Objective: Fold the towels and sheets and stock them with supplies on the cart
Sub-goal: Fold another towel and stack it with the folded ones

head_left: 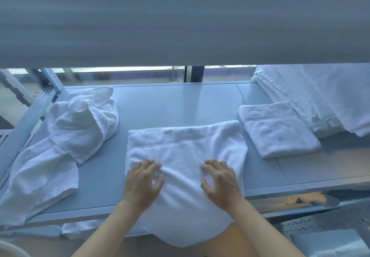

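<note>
Towels and sheets, all white, lie on 1 grey cart shelf (pixel 180 104), under a second shelf that fills the top of the view. Count: 1 crumpled pile, 1 towel being worked, 1 folded towel, 1 stack of folded linen.

Left: the crumpled pile (pixel 66 142) sits at the left end of the shelf, unfolded, its lower part reaching the front edge. The number of pieces in it cannot be told.

Centre: the spread towel (pixel 180 142) lies flat on the shelf, well apart from the pile. Its far edge is straight; its near end hangs over the front edge of the shelf. Both hands rest on it, side by side and apart.

- Left hand (pixel 143 182): palm down, fingers loosely spread and slightly bent, tips on the cloth. A small ridge of cloth is bunched just beside the fingertips. It grips nothing.
- Right hand (pixel 219 182): palm down, fingers spread wide and slightly bent, tips pressing the cloth, thumb out to the side. It grips nothing.

Right: 1 folded towel (pixel 278 130) lies flat as a neat rectangle, just beside the spread towel. Behind it, at the right end, the stack of folded linen (pixel 316 100) rises towards the upper shelf; its layers are too many and too blurred to count.
</note>
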`<state>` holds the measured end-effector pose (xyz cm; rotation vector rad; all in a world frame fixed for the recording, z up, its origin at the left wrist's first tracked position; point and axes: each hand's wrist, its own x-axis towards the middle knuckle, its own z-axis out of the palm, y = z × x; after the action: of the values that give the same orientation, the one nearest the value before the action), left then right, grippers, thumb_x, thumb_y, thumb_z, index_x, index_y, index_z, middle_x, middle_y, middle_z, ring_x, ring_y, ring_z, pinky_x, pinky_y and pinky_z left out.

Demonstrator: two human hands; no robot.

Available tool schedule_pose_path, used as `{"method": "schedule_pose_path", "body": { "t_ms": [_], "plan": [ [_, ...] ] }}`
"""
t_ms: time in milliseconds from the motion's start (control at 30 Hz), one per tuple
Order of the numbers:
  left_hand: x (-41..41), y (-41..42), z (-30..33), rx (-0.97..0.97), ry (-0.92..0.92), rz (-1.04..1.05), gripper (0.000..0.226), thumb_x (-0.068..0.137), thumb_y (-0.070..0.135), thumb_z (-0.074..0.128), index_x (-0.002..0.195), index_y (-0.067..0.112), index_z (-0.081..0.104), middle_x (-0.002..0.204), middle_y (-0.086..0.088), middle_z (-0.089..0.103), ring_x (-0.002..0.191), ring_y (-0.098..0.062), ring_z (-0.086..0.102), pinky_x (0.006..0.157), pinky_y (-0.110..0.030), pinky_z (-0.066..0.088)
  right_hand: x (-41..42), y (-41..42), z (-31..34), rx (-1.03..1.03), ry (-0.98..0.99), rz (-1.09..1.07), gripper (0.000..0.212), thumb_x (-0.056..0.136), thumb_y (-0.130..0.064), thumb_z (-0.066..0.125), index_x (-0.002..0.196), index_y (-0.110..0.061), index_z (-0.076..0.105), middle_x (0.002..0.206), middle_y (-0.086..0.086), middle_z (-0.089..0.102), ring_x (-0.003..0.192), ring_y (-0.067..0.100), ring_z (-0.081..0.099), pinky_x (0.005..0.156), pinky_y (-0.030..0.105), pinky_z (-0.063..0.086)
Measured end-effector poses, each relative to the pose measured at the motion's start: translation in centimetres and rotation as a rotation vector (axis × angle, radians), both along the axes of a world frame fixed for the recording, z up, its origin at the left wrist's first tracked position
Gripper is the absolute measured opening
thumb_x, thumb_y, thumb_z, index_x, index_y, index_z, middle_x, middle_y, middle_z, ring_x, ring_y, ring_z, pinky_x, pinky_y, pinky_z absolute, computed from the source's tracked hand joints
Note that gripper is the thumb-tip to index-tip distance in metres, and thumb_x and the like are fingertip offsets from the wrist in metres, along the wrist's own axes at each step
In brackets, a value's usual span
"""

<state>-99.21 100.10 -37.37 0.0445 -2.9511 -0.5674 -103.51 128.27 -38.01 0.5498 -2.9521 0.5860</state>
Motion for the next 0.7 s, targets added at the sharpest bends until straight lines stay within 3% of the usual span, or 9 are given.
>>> {"method": "schedule_pose_path", "body": {
  "t_ms": [67,167,233,267,367,433,467,567,700],
  "plan": [
    [0.2,-0.1,0.2,-0.042,0.031,0.080,0.034,0.087,0.042,0.058,0.110,0.020,0.071,0.113,0.000,0.063,0.103,-0.035,0.061,0.082,-0.046,0.051,-0.5,1.0,-0.1,-0.002,0.069,-0.091,0.037,0.082,-0.035,0.064,0.118,-0.026,0.065,0.131,-0.006,0.053,0.113,0.028,0.058,0.086,0.043,0.047],
    [-0.3,0.1,0.0,-0.114,-0.070,0.154,0.057,0.094,0.039,0.067,0.145,0.016,0.055,0.148,-0.013,0.049,0.138,-0.040,0.044,0.108,-0.059,0.039,-2.7,1.8,-0.1,0.105,-0.014,-0.316,0.058,0.089,-0.033,0.067,0.144,-0.021,0.054,0.155,0.008,0.043,0.143,0.032,0.039,0.112,0.055,0.033],
    [-0.8,0.1,-0.6,-0.112,-0.113,0.167,0.057,0.102,0.043,0.056,0.153,0.020,0.046,0.160,-0.011,0.037,0.151,-0.035,0.029,0.119,-0.058,0.023,-3.8,1.7,-0.4,0.123,-0.112,-0.347,0.060,0.097,-0.036,0.057,0.154,-0.023,0.044,0.164,0.008,0.032,0.154,0.029,0.023,0.123,0.053,0.017],
    [-1.0,0.0,-0.8,-0.099,-0.094,0.167,0.052,0.103,0.042,0.053,0.151,0.020,0.049,0.160,-0.011,0.039,0.150,-0.035,0.030,0.119,-0.057,0.022,-4.1,1.7,-0.5,0.120,-0.106,-0.327,0.059,0.097,-0.034,0.056,0.153,-0.022,0.045,0.164,0.007,0.033,0.154,0.028,0.024,0.123,0.052,0.017],
    [-1.0,-0.3,-1.0,-0.036,0.110,0.126,0.025,0.097,0.028,0.057,0.111,0.012,0.070,0.129,-0.010,0.063,0.115,-0.041,0.059,0.097,-0.053,0.043,-4.0,1.8,-0.4,0.071,0.031,-0.244,0.037,0.088,-0.021,0.068,0.124,-0.018,0.067,0.136,0.007,0.060,0.129,0.032,0.055,0.102,0.050,0.042],
    [-0.4,-0.2,-0.7,-0.021,0.201,0.127,0.004,0.090,0.012,0.070,0.092,0.010,0.068,0.109,-0.005,0.066,0.094,-0.039,0.061,0.081,-0.047,0.046,-3.2,2.0,0.2,0.067,0.097,-0.254,0.012,0.085,-0.014,0.070,0.097,-0.016,0.067,0.107,0.004,0.063,0.102,0.035,0.061,0.080,0.046,0.047],
    [-0.1,-0.1,-0.5,-0.009,0.211,0.128,0.008,0.087,0.006,0.074,0.089,0.010,0.067,0.105,-0.004,0.066,0.091,-0.038,0.061,0.078,-0.046,0.046,-2.8,2.1,0.5,0.066,0.112,-0.266,0.007,0.085,-0.011,0.069,0.089,-0.015,0.065,0.099,0.004,0.061,0.095,0.035,0.060,0.074,0.045,0.047],
    [0.8,0.0,0.9,0.042,0.322,0.137,0.007,0.092,0.008,0.063,0.086,0.011,0.064,0.099,0.000,0.065,0.086,-0.033,0.059,0.072,-0.042,0.044,-1.4,2.7,1.3,-0.072,0.212,-0.324,0.007,0.092,-0.011,0.060,0.086,-0.014,0.059,0.092,0.004,0.057,0.088,0.034,0.057,0.070,0.045,0.045],
    [-0.3,0.0,4.0,0.065,0.473,0.160,0.012,0.098,0.018,0.051,0.091,0.015,0.061,0.103,0.003,0.063,0.086,-0.028,0.053,0.075,-0.042,0.042,-1.3,2.0,3.2,-0.281,0.385,-0.351,0.005,0.101,-0.014,0.052,0.100,-0.017,0.056,0.105,-0.002,0.054,0.093,0.025,0.055,0.080,0.042,0.046]
  ]
}}
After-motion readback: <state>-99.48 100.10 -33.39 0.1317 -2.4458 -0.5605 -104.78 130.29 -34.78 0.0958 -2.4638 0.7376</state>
